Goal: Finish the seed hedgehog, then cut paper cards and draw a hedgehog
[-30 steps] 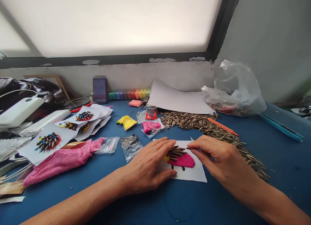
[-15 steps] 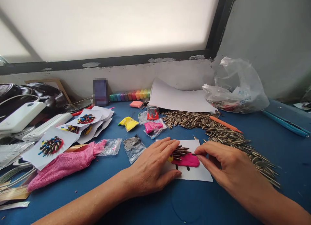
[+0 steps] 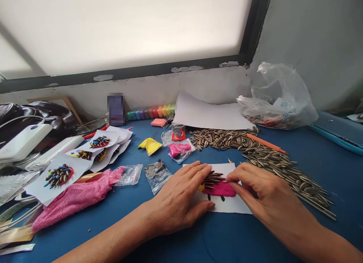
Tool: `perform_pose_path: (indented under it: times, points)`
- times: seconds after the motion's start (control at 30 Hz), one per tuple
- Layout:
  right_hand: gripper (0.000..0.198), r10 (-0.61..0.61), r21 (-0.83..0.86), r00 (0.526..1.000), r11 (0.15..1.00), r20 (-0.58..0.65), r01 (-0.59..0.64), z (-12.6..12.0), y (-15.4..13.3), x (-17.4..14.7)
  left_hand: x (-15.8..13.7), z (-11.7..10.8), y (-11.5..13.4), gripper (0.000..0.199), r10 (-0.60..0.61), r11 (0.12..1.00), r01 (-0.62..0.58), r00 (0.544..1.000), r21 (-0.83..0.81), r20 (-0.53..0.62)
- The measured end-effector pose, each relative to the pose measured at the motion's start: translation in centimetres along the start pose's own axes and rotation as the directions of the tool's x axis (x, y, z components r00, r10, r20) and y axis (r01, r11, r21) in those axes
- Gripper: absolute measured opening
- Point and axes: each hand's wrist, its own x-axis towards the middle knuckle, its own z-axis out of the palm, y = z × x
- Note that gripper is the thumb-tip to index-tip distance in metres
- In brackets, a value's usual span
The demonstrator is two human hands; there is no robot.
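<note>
A white paper card (image 3: pixel 227 207) lies on the blue table, bearing a flattened pink clay shape (image 3: pixel 222 189). Striped sunflower seeds (image 3: pixel 213 178) stick out of the clay's left and upper part, beside a bit of yellow clay (image 3: pixel 201 187) partly covered by my fingers. Below the pink clay are two small dark ovals. My left hand (image 3: pixel 183 196) rests flat across the card's left side, fingers stretched out, holding nothing. At the clay's upper right edge, my right hand (image 3: pixel 261 189) pinches a sunflower seed, mostly hidden by thumb and forefinger.
A long heap of sunflower seeds (image 3: pixel 272 161) curves behind and right of my right hand, with an orange stick (image 3: pixel 266 143) on it. Clay packets (image 3: pixel 150 146), a pink cloth (image 3: pixel 76 198) and finished cards (image 3: pixel 79 166) lie leftward. A plastic bag (image 3: pixel 300 104) stands back right.
The view has shifted slightly. My left hand stays flat on the card; my right fingertips remain at the pink clay, a little closer against its upper edge.
</note>
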Motion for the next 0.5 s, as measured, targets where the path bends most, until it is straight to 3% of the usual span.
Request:
perform_pose_path:
  times: [0.5]
  points:
    - [0.020,0.026,-0.003,0.998,1.000,0.048,-0.026,0.49,-0.27,-0.05,-0.03,0.13,-0.23,0.067,-0.001,1.000,0.001,1.000,0.001,0.013]
